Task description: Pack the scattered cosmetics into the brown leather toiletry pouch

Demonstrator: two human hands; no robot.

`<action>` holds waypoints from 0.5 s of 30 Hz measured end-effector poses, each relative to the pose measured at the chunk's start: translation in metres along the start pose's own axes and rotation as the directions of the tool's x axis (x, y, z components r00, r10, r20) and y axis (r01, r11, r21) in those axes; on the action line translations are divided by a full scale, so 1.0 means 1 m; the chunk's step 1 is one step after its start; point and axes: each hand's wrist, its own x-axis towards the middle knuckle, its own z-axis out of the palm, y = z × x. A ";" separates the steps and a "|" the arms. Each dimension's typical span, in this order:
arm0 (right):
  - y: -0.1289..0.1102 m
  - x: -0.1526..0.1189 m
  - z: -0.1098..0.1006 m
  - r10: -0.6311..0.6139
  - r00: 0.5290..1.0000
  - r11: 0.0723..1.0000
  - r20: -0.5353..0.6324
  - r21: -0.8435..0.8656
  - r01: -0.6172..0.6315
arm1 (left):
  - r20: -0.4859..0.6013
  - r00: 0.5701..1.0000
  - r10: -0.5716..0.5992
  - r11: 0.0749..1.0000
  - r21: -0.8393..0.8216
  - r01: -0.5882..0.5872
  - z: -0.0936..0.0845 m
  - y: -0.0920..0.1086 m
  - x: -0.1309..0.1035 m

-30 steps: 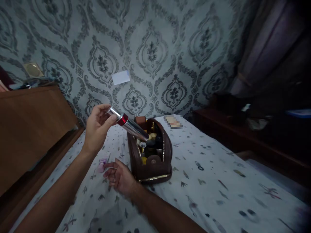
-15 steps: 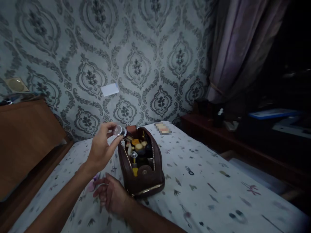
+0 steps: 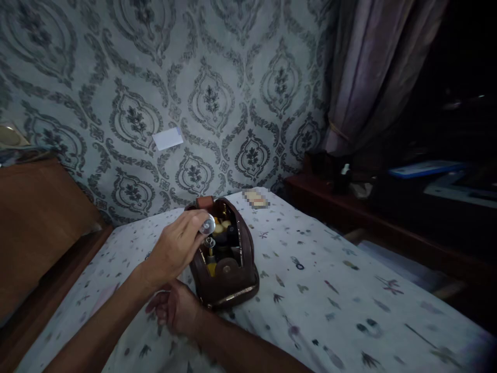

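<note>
A dark brown zipped bag (image 3: 229, 290) lies open on the patterned sheet, with several small bottles and yellow items inside. Over its left rim, my left hand (image 3: 174, 248) is closed on a small bottle with a round, clear cap (image 3: 207, 224); the rest of the bottle is hidden by the fingers. Below it, beside the bag's left side, my right hand (image 3: 176, 309) rests near the sheet with its fingers loosely curled and apart, holding nothing that shows.
The patterned sheet (image 3: 310, 290) spreads around the bag. A brown wooden board (image 3: 42, 223) stands at the left. At the right are a dark red ledge (image 3: 310, 199), a curtain (image 3: 361, 67) and a blue-edged object (image 3: 427, 169). A blurred flat item (image 3: 256, 198) lies behind the bag.
My left hand has turned over and moved right and slightly down, bringing the bottle over the bag's opening. My right hand has barely moved. The view has shifted slightly.
</note>
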 end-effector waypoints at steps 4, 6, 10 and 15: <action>0.002 0.003 -0.003 -0.018 1.000 1.000 0.015 -0.014 0.018 | 0.073 0.990 0.119 0.985 0.116 -0.127 0.004 0.000 -0.002; 0.004 0.004 -0.005 -0.034 0.999 0.999 0.028 -0.016 0.034 | 0.103 0.983 0.151 0.973 0.157 -0.166 0.007 0.000 -0.003; 0.009 0.011 -0.011 -0.062 0.997 0.998 0.048 -0.008 0.063 | 0.163 0.960 0.229 0.943 0.207 -0.261 0.012 0.002 -0.004; 0.013 0.020 -0.016 -0.101 0.993 0.995 0.069 -0.001 0.101 | 0.223 0.947 0.231 0.941 0.196 -0.275 0.015 0.003 -0.006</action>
